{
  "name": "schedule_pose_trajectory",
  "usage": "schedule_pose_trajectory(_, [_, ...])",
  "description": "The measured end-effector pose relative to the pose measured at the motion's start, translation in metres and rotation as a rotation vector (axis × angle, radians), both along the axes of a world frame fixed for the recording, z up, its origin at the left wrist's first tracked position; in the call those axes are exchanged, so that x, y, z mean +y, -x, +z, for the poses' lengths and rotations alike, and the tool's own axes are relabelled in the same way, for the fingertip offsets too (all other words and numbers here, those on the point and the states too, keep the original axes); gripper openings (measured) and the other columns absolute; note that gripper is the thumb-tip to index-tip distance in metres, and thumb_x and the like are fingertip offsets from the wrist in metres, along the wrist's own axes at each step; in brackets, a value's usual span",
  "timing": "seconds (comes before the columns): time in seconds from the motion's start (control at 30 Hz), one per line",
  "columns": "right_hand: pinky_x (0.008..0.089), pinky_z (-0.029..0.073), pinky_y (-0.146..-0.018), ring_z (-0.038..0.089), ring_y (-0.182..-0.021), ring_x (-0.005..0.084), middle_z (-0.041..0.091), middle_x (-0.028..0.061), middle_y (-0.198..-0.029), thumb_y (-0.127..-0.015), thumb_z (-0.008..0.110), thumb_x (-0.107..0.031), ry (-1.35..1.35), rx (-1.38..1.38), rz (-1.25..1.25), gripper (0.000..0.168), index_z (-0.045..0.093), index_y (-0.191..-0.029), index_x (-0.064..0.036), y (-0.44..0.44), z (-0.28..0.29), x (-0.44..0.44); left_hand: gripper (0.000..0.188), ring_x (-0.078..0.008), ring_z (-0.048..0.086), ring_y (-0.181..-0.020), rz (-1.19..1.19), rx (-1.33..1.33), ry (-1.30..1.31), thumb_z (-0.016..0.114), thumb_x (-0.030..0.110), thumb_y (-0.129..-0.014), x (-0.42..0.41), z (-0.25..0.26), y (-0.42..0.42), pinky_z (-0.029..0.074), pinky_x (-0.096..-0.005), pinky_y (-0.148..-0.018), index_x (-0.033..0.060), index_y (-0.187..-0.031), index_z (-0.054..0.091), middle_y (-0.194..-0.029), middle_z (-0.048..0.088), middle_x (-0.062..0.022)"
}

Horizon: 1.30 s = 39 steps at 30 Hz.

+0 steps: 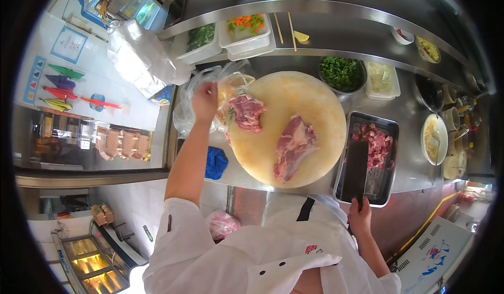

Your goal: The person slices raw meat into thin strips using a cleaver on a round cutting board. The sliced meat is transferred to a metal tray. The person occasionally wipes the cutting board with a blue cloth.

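My right hand (360, 217) grips the handle of a dark, broad-bladed cleaver (354, 172). The blade reaches over a black metal tray (382, 193) that holds cut pieces of raw red meat (378, 144). My left hand (205, 97) is above clear plastic bags (189, 108) at the left side of a round cutting board (260, 156). Its fingers look curled, but whether they hold any plastic is hidden. On the board lie two raw meat pieces: a smaller one (248, 112) at the left edge, and a larger one (295, 146) right of centre with pale fat.
A blue cloth (215, 162) lies left of the board. Behind it stand a bowl of chopped greens (342, 73) and a plastic tub of pale slices (380, 79). Vegetable containers (246, 34) sit near the steel shelf (315, 8). A white bowl with a spoon (433, 138) is at right.
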State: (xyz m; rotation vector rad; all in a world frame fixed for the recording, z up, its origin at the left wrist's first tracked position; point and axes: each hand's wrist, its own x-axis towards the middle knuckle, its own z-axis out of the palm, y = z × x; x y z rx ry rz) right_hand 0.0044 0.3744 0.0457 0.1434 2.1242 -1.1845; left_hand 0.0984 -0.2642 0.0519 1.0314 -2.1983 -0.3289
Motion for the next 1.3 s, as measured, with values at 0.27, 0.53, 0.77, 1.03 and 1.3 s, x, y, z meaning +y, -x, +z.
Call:
schedule_pose_trajectory(0.27, [0.0329,0.045,-0.041,0.056,-0.047,0.0144,0.060,0.0052,-0.066,-0.107,0.062,-0.026,0.052,0.021,0.060,0.025,0.056,-0.105,-0.002,0.015,0.006,-0.031,0.020,-0.0343,0.073,-0.092,0.210,-0.115,0.099,0.071,0.028,-0.100,-0.028,-0.017,-0.060,0.057,-0.0471,-0.084,0.0098,-0.107,0.077,-0.099,0.076,-0.0147])
schedule_pose_trajectory(0.53, [0.0318,0.044,-0.041,0.054,-0.049,0.0121,0.054,0.0023,-0.066,-0.108,0.062,-0.027,0.135,-0.012,-0.088,0.024,0.055,-0.104,-0.004,0.026,0.017,-0.029,0.026,-0.0313,0.077,-0.086,0.052,-0.071,-0.111,0.072,0.026,-0.098,0.018,-0.056,-0.092,0.059,-0.0393,-0.078,0.0036,-0.108,0.080,-0.099,0.079,-0.0167])
schedule_pose_trajectory(0.77, [0.0336,0.046,-0.044,0.056,-0.050,0.0147,0.056,0.0031,-0.066,-0.107,0.065,-0.029,0.023,0.029,0.106,0.027,0.057,-0.105,-0.003,0.035,0.015,-0.024,0.019,-0.0110,0.066,-0.074,-0.079,-0.086,-1.230,0.073,0.026,-0.100,0.105,-0.057,-0.062,0.051,-0.0283,-0.065,0.0070,-0.098,0.072,-0.080,0.068,0.0005])
schedule_pose_trajectory(1.03, [0.0387,0.046,-0.056,0.058,-0.056,0.0178,0.059,0.0084,-0.065,-0.106,0.067,-0.029,-0.074,0.164,0.288,0.030,0.061,-0.101,-0.001,0.037,0.013,-0.021,0.068,-0.0264,0.072,-0.094,-0.190,-0.276,-1.184,0.092,0.043,-0.080,0.208,-0.109,-0.009,0.059,-0.0373,-0.080,-0.0049,-0.120,0.065,-0.106,0.075,-0.0138])
schedule_pose_trajectory(1.3, [0.0320,0.044,-0.044,0.053,-0.049,0.0116,0.054,0.0024,-0.062,-0.108,0.064,-0.030,-0.004,0.024,0.115,0.028,0.056,-0.100,-0.004,0.035,0.021,-0.013,0.054,-0.0218,0.074,-0.100,-0.276,-0.054,-1.549,0.088,0.011,-0.081,0.255,-0.057,0.031,0.060,-0.0349,-0.085,-0.0087,-0.126,0.066,-0.112,0.076,-0.0135])
